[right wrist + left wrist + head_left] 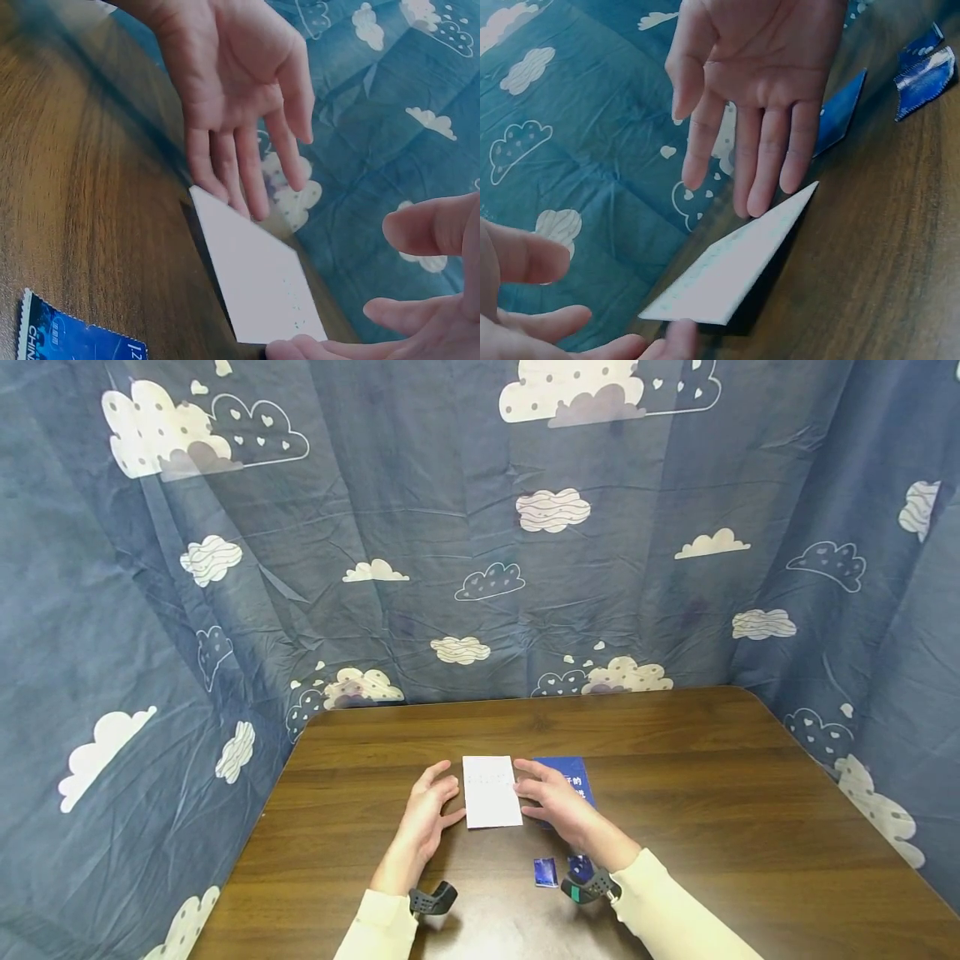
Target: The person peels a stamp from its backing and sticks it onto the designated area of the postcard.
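A white card (pixel 491 797) with faint small print on its upper part lies between the two hands. The left hand (pixel 425 810) is at its left edge and the right hand (pixel 551 797) at its right edge, fingers spread and gently bent. In the left wrist view, the card (pixel 727 274) has a dark shadow along its lower side; fingertips of both hands are at its edges. The right wrist view has the card (pixel 259 277) between the left hand (pixel 232 82) and right fingertips. Whether it is slightly raised, I cannot tell.
A blue booklet (pixel 567 768) with white characters lies partly under the right hand's outline. Two small blue packets (pixel 545 872) (pixel 82 337) are nearer the person, one partly behind the right wrist's camera. A cloud-patterned curtain (pixel 465 527) hangs behind the brown wooden table (pixel 697 793).
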{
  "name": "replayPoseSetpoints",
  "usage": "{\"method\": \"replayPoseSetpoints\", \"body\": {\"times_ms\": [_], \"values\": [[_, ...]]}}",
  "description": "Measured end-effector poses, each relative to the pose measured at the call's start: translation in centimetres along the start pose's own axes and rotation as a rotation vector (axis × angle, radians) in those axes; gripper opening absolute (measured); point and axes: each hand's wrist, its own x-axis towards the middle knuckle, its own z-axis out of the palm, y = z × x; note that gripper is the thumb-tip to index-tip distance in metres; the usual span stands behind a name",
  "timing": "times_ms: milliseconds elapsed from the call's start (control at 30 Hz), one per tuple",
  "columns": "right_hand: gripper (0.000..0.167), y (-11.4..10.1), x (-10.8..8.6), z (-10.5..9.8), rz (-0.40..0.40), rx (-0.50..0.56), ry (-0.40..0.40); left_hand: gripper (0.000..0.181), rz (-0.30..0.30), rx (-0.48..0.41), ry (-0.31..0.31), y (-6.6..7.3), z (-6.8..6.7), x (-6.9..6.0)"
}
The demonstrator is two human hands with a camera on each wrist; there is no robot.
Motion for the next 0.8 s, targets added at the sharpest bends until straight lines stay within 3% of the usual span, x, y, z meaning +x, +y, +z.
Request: {"method": "replayPoseSetpoints", "body": {"times_ms": [267, 467, 733, 800], "values": [[0.060, 0.2, 0.1, 0.3, -0.001, -0.020, -0.009, 0.062, -0.005, 0.065, 0.108, -1.3, 0.7, 0.6], [0.052, 0.1, -0.1, 0.4, -0.025, -0.087, 0.036, 0.048, -0.011, 0.129, 0.146, -2.0, 1.3, 0.4], [0.048, -0.4, -0.1, 0.1, -0.090, -0.189, 0.141, 0.038, 0.028, 0.057, 0.173, -2.0, 1.3, 0.4], [0.047, -0.7, -0.4, 0.3, -0.127, -0.263, 0.163, 0.036, 0.034, 0.027, 0.185, -1.9, 1.4, 0.5]]}}
